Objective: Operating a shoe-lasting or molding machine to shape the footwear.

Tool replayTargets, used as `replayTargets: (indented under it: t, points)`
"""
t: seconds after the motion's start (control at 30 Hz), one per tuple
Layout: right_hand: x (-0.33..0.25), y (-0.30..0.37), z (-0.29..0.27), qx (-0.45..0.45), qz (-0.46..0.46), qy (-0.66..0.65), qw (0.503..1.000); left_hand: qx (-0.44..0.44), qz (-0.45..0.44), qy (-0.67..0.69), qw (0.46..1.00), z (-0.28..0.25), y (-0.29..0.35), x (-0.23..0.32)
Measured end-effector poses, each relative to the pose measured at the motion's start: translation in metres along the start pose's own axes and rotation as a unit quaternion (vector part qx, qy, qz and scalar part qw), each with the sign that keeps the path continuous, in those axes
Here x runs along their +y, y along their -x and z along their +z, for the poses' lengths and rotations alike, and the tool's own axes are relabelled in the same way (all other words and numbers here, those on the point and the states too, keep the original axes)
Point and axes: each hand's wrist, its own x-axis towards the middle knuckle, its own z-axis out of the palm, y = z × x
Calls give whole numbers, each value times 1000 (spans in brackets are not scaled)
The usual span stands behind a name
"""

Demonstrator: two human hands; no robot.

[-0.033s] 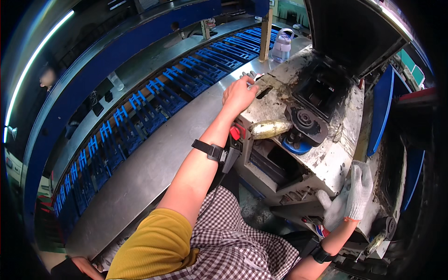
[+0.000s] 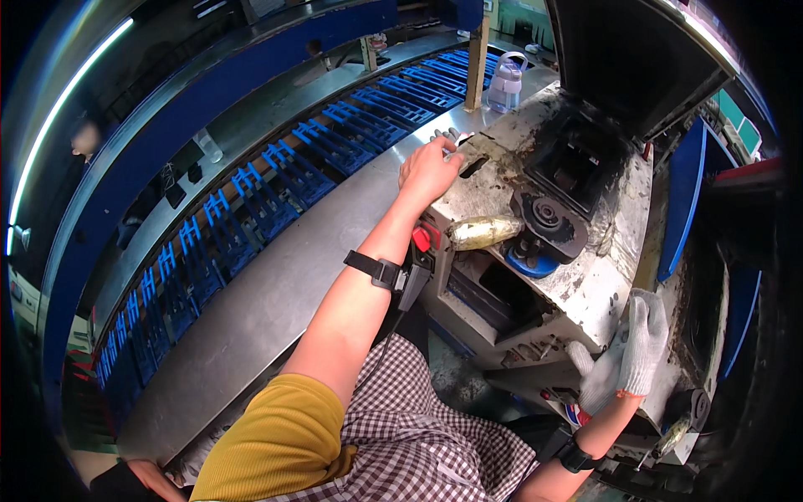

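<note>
My bare left hand (image 2: 430,171) reaches to the corner where the steel table (image 2: 293,259) meets the worn cream machine top (image 2: 493,180). Its fingers are curled and pressed together, and whatever they hold is hidden. Just beyond its fingers, a bit of grey glove (image 2: 447,134) and a small pale item show. My right hand (image 2: 623,356) wears a white knit glove with an orange cuff edge. It lies over the machine's right front edge, fingers stretched and thumb apart, holding nothing visible. Between the hands, a handle wrapped in yellowish film (image 2: 485,233) sticks out from a dark pivoting part (image 2: 548,222).
A large dark lid (image 2: 636,63) stands raised behind a black recess (image 2: 577,159) in the machine. A lavender bottle (image 2: 505,82) stands at the back by a wooden post (image 2: 477,67). Blue racks (image 2: 242,192) line the left side. A red switch (image 2: 422,238) sits on the machine's side.
</note>
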Motion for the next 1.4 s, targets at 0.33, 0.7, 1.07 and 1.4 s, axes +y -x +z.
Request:
replayTargets:
  t: [0.33,0.7,1.07,1.4]
  points:
    - [-14,1,2,-11,22,-17,1000,-4,-4,-8,1000,0,-1,0]
    - [-12,1,2,-6,26,-29,999,-5,-5,-12,1000,-1,-1,0]
    - [-23,1,1,-24,38,-8,999,-1,-6,-10,1000,-1,-1,-1]
    - [-15,-1,-1,-13,3,13,1000,-1,-2,-14,1000,0,-2,1]
